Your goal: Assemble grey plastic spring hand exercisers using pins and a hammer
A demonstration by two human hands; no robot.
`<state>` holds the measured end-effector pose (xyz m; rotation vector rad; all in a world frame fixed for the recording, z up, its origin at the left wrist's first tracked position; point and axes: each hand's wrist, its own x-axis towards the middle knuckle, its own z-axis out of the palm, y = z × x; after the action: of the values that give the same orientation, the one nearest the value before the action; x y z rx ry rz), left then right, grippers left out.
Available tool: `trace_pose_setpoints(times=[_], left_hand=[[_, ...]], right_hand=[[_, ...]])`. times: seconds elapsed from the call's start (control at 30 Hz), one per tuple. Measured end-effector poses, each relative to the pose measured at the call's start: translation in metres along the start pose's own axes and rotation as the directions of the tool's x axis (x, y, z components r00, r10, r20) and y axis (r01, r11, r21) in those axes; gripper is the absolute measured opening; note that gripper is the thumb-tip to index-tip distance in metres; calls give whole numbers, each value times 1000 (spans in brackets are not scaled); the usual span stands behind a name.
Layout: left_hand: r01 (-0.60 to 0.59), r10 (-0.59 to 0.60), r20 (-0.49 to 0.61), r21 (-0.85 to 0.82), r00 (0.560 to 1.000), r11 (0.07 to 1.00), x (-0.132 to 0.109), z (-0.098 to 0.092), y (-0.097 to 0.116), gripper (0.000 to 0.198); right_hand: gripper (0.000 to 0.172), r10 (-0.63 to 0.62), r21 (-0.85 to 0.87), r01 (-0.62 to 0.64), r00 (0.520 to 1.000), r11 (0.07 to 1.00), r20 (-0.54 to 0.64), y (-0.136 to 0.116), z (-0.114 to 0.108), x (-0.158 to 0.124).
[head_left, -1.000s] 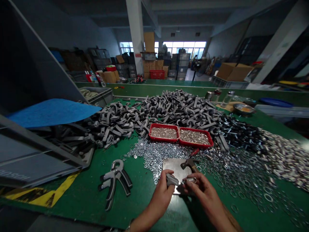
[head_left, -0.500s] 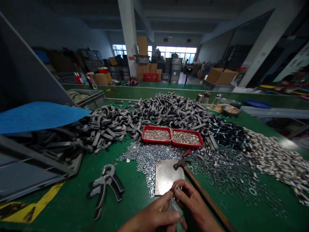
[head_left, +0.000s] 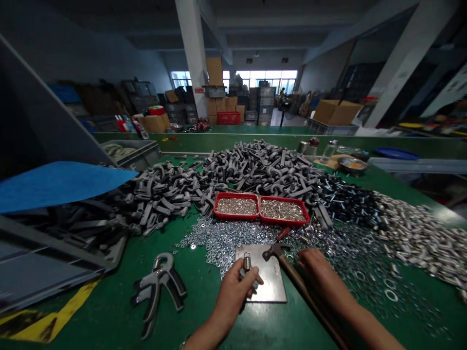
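My left hand (head_left: 233, 290) is closed on a grey grip part with a metal spring (head_left: 247, 262) standing up from it, held at the near left edge of a square steel plate (head_left: 272, 287). A hammer (head_left: 276, 251) lies with its head on the plate and its wooden handle running back toward me. My right hand (head_left: 315, 270) lies palm down just right of the hammer handle. Its fingers stretch forward onto the scattered washers (head_left: 339, 257), and nothing shows in them.
Two red trays (head_left: 236, 206) of small metal parts stand behind the plate, backed by a big heap of grey handle parts (head_left: 237, 170). A finished hand gripper (head_left: 158, 287) lies at left. Grey bins (head_left: 44, 253) and a blue sheet (head_left: 54, 182) fill the left; black bolts (head_left: 346, 199) and silver sleeves (head_left: 419, 233) lie at right.
My hands have come apart. The left one has set the part with the spring at the plate's edge, and the right one has moved out to the washers beside the hammer.
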<state>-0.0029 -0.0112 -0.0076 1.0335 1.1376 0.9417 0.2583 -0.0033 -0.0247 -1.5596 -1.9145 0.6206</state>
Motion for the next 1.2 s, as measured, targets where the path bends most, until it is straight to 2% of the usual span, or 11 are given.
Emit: trace_pose_setpoints(times=[0.07, 0.17, 0.3, 0.43, 0.53, 0.67, 0.77, 0.87, 1.0, 1.07, 1.2], left_hand=[[-72, 78, -95, 70, 992, 995, 0, 5, 0, 40], [-200, 220, -89, 189, 971, 961, -4, 13, 2, 35], [-271, 300, -82, 259, 950, 927, -8, 18, 3, 28], [-235, 274, -167, 223, 947, 946, -10, 18, -2, 30], [-200, 240, -184, 211, 953, 957, -13, 18, 0, 32], [-184, 214, -130, 211, 968, 960, -18, 20, 13, 33], [-184, 198, -62, 179, 978, 966, -22, 19, 17, 38], [-145, 162, -99, 155, 982, 977, -20, 17, 9, 43], [-135, 152, -142, 122, 978, 983, -10, 16, -3, 42], [-138, 149, -110, 103, 983, 985, -3, 15, -1, 42], [-109, 124, -145, 109, 982, 988, 11, 13, 8, 48]], right_hand=[[19, 175, 356, -162, 984, 921, -6, -25, 12, -8], [30, 309, 818, -358, 922, 451, 233, -66, 37, -17], [26, 210, 899, -436, 883, 41, 419, -96, 57, -16], [25, 171, 845, -520, 828, -123, 534, -97, 56, -16], [24, 172, 877, -480, 867, 36, 468, -94, 54, -19], [18, 137, 800, -227, 974, 555, 180, -89, 55, -22], [13, -71, 526, 91, 996, 845, -58, -82, 57, -27], [34, -271, 313, 283, 959, 907, -82, -78, 58, -31], [47, -333, 109, 318, 927, 942, 175, -60, 33, -27], [39, -209, 13, 211, 958, 978, 196, -31, 4, -16], [24, 189, -180, -218, 968, 959, -163, 65, -73, 29]])
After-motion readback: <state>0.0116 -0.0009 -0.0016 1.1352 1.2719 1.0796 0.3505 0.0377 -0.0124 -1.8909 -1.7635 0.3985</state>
